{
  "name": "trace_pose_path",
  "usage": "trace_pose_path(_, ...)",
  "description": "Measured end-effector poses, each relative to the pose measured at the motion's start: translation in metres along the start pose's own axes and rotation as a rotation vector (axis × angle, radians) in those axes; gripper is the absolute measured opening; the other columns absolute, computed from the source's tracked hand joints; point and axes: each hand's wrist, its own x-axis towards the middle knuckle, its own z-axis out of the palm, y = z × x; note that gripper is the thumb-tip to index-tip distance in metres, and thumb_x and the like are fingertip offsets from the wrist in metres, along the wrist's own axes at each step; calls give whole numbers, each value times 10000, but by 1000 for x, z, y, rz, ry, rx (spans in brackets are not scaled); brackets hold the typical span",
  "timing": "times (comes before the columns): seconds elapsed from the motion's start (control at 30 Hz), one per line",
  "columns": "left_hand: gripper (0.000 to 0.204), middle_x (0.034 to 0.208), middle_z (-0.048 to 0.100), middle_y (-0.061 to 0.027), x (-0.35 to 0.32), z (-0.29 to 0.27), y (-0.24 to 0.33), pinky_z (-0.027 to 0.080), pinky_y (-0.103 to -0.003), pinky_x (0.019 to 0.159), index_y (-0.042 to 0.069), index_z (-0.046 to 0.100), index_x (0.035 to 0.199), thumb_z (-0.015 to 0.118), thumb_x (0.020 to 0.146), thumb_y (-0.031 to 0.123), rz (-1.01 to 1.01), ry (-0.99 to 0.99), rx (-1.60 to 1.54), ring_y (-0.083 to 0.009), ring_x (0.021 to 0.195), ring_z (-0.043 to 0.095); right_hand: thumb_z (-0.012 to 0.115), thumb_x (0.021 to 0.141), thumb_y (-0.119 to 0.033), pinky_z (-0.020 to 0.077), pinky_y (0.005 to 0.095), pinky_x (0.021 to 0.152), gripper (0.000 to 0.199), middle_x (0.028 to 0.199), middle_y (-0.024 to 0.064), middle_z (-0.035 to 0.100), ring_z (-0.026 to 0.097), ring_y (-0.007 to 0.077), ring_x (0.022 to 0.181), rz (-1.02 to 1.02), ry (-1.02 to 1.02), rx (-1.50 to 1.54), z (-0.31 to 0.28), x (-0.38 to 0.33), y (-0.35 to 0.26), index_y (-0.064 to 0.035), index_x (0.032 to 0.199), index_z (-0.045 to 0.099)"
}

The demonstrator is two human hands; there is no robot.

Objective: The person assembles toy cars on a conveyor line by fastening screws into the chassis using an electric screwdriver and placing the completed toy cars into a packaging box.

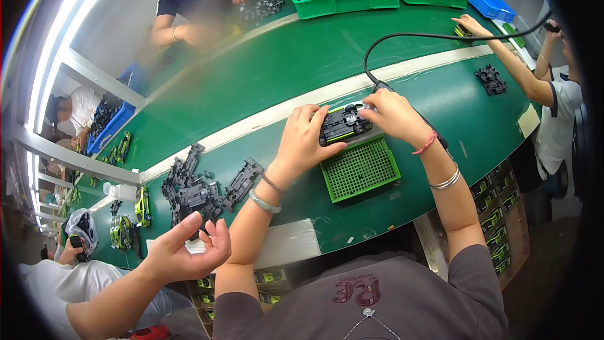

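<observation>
I am looking down at my two hands working over a green perforated tray (360, 168), which is lying on the green tabletop (270, 75) close to its near edge. My left hand (303, 141) is grasping the toy car chassis (345, 123), a dark piece with light green trim, fingers curled over its left end. The chassis is sitting at the far edge of the tray, just above it. My right hand (393, 116) is clenching around a tool at the chassis's right end; the tool itself is mostly hidden, though a black cable (402, 38) is arcing away from it beyond the tray. Left of the tray, a heap of black chassis parts (201, 186) is lying on the tabletop. Nearer than that heap, a co-worker's open hand (189, 249) is hovering, fingers spread, holding nothing. Far beyond the tray, green bins (343, 1) of dark parts are standing, and another person's hand (469, 24) is resting at the tabletop's right.
</observation>
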Motion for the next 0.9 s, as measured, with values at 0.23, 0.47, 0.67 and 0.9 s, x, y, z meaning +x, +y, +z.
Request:
trace_pose_path(0.23, 636, 977, 550, -126, 10, 13, 9, 431, -373, 814, -13, 538, 1106, 745, 641, 369, -16, -2, 46, -280, 942, 518, 679, 756, -196, 472, 343, 587, 243, 708, 174, 637, 624, 229, 648, 270, -49, 189, 2, 13, 3, 41, 723, 640)
trace_pose_path(0.47, 590, 939, 570, -94, 15, 13, 14, 430, -364, 776, 15, 569, 1051, 762, 618, 366, -80, -55, 44, -268, 898, 521, 696, 750, -245, 451, 335, 533, 302, 591, 142, 598, 589, 221, 548, 217, 45, 163, 17, 11, 10, 25, 656, 599)
trace_pose_path(0.67, 587, 930, 580, -96, 16, 13, 12, 426, -365, 780, 18, 576, 1034, 781, 595, 350, -97, -37, 31, -268, 889, 523, 699, 749, -253, 460, 336, 529, 314, 555, 139, 586, 589, 222, 506, 264, 3, 219, 10, 16, 3, 21, 638, 592)
trace_pose_path(0.9, 552, 906, 591, -116, 15, 14, 15, 444, -376, 772, -5, 586, 1022, 778, 604, 299, -86, -3, -7, -285, 858, 530, 686, 739, -221, 466, 317, 470, 256, 559, 128, 590, 586, 188, 459, 238, -2, 268, 5, 19, -8, 11, 671, 602)
